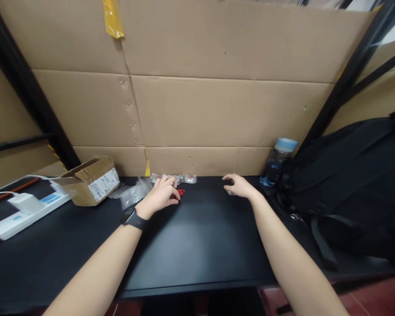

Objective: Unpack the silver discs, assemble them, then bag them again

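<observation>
My left hand (163, 193), with a dark watch (133, 218) on its wrist, is at the back of the black table. Its fingers curl down around a small red cord (181, 192), partly hidden beneath them. Farther right, my right hand (239, 186) hovers low with thumb and fingers bent and apart. Under it sits a small roundish object (230, 192), mostly covered, its kind unclear. Just behind my left hand lie small clear-wrapped packets (189, 178). Crumpled clear plastic bags (135, 193) rest left of that hand.
An open cardboard box (94, 182) and a white power strip (29, 217) with plugs stand on the left. At the right are a blue-lidded water bottle (278, 161) and a large black backpack (355, 188). A cardboard wall (191, 109) closes off the table's back edge.
</observation>
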`<move>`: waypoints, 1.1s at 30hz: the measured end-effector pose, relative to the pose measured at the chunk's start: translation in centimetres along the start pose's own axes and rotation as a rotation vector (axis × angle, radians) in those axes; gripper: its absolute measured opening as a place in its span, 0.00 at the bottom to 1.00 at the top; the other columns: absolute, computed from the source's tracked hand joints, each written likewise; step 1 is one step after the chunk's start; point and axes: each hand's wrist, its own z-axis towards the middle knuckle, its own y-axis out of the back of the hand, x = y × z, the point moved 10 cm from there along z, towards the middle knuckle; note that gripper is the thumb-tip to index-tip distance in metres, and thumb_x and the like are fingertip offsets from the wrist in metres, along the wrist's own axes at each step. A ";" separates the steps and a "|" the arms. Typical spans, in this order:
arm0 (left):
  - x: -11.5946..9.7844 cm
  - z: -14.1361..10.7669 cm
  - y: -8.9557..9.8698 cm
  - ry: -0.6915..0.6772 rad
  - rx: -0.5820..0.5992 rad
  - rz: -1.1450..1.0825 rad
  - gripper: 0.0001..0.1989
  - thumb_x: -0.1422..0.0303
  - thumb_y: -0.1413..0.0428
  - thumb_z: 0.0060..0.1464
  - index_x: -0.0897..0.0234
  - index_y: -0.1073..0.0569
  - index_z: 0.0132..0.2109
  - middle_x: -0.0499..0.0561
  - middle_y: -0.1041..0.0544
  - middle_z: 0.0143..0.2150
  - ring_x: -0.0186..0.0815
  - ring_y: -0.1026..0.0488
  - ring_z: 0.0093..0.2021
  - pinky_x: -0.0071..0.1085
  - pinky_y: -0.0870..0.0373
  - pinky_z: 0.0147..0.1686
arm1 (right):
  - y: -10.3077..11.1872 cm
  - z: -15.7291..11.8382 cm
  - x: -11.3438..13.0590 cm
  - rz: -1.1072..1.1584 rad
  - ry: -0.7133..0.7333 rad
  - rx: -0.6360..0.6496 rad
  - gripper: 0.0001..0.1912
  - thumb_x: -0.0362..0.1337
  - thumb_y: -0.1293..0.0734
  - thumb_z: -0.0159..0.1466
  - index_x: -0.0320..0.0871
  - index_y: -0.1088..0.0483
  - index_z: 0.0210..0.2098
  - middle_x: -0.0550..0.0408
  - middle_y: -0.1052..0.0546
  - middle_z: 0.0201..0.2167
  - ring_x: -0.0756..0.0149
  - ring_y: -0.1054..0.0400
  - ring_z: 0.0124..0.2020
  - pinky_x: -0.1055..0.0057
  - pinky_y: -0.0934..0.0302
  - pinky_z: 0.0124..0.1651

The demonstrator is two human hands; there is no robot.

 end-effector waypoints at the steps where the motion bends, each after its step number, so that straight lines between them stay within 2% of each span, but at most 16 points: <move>1: -0.3 0.0 -0.4 -0.009 0.013 0.012 0.05 0.64 0.32 0.48 0.49 0.17 0.35 0.52 0.31 0.47 0.48 0.38 0.53 0.50 0.44 0.57 | 0.3 -0.9 -1.3 0.038 -0.012 0.041 0.23 0.36 0.27 0.56 0.46 0.26 0.52 0.49 0.22 0.52 0.56 0.27 0.49 0.65 0.35 0.53; 4: -1.1 0.1 -0.9 0.005 0.008 0.060 0.04 0.65 0.33 0.49 0.52 0.18 0.35 0.52 0.31 0.45 0.48 0.38 0.52 0.50 0.44 0.58 | 0.7 -2.8 -3.4 0.076 -0.021 0.129 0.28 0.32 0.24 0.50 0.47 0.25 0.51 0.52 0.21 0.50 0.56 0.27 0.50 0.65 0.35 0.54; 6: -1.3 0.0 -0.9 0.044 -0.006 0.086 0.02 0.66 0.34 0.51 0.55 0.19 0.34 0.53 0.31 0.45 0.47 0.38 0.51 0.47 0.42 0.55 | 0.6 -3.0 -3.8 0.086 -0.027 0.129 0.29 0.31 0.24 0.49 0.46 0.24 0.51 0.51 0.20 0.49 0.56 0.26 0.49 0.66 0.35 0.53; 10: -1.4 -0.2 -0.8 0.083 0.013 0.091 0.01 0.68 0.36 0.53 0.56 0.21 0.34 0.53 0.30 0.45 0.46 0.36 0.49 0.44 0.39 0.51 | 0.1 -2.2 -3.5 0.085 -0.032 0.070 0.28 0.35 0.23 0.50 0.44 0.24 0.51 0.50 0.20 0.48 0.57 0.25 0.47 0.66 0.35 0.52; 15: 0.5 -0.6 -0.4 0.131 0.078 0.080 0.10 0.69 0.33 0.47 0.51 0.20 0.38 0.52 0.30 0.46 0.49 0.38 0.53 0.45 0.40 0.52 | -0.7 -1.6 -2.8 0.061 0.006 0.046 0.24 0.32 0.26 0.52 0.43 0.24 0.49 0.50 0.19 0.46 0.59 0.24 0.45 0.68 0.35 0.50; 17: 1.3 -0.7 -0.4 0.169 0.094 0.095 0.09 0.69 0.33 0.48 0.49 0.19 0.37 0.53 0.31 0.47 0.50 0.38 0.53 0.45 0.40 0.51 | -0.8 -1.6 -2.7 0.054 0.009 0.043 0.24 0.31 0.26 0.52 0.43 0.24 0.49 0.50 0.19 0.45 0.60 0.24 0.45 0.69 0.35 0.49; 20: 1.5 -0.7 -0.6 0.192 0.110 0.110 0.04 0.65 0.34 0.51 0.49 0.18 0.36 0.54 0.32 0.48 0.50 0.38 0.53 0.45 0.39 0.50 | -0.8 -1.6 -2.5 0.021 0.002 0.051 0.25 0.29 0.26 0.50 0.44 0.23 0.48 0.51 0.20 0.45 0.60 0.25 0.44 0.70 0.35 0.48; 22: 1.1 -0.6 -0.8 0.184 0.119 0.113 0.01 0.64 0.36 0.52 0.51 0.19 0.35 0.54 0.31 0.47 0.50 0.38 0.52 0.44 0.39 0.49 | -0.6 -1.6 -2.3 -0.008 0.000 0.060 0.26 0.28 0.26 0.49 0.45 0.23 0.48 0.51 0.20 0.45 0.59 0.25 0.44 0.70 0.35 0.48; 27: -0.6 -0.5 -0.9 0.109 0.082 0.097 0.03 0.66 0.40 0.56 0.57 0.21 0.34 0.54 0.29 0.45 0.47 0.37 0.49 0.43 0.40 0.50 | -0.2 -1.8 -1.5 -0.022 0.031 0.052 0.26 0.28 0.26 0.49 0.46 0.24 0.49 0.51 0.21 0.45 0.60 0.26 0.44 0.70 0.36 0.49; 33: -3.4 0.1 -0.4 -0.008 0.002 -0.093 0.07 0.67 0.49 0.64 0.58 0.26 0.40 0.51 0.26 0.43 0.43 0.35 0.51 0.41 0.41 0.52 | 0.1 -1.7 -1.8 -0.024 0.045 0.009 0.22 0.30 0.25 0.50 0.46 0.23 0.45 0.51 0.21 0.44 0.60 0.26 0.43 0.69 0.36 0.47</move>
